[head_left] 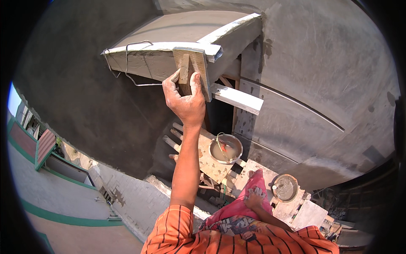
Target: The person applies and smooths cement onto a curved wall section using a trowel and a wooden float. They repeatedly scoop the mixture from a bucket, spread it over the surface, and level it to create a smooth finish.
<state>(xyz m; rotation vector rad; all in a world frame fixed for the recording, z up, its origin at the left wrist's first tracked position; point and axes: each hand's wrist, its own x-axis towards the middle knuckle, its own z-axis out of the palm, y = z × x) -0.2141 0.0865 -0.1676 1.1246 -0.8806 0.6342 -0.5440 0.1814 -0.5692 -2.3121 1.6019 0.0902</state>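
Note:
My left hand reaches up and grips a wooden plastering float by its block handle, thumb on one side and fingers on the other. The float's board stands against the front corner of a grey plastered ledge. A pale straightedge runs along the ledge's front top edge, with a bent metal rod clamp hooked over it to the left. Down on my pink-covered leg rests my right hand, fingers spread and holding nothing. What lies behind the float is hidden.
A white bar juts out below the ledge. On the plank scaffold stand a bucket of murky water with a red item inside and a bucket of grey mix. Plastered wall rises right; ground lies far below left.

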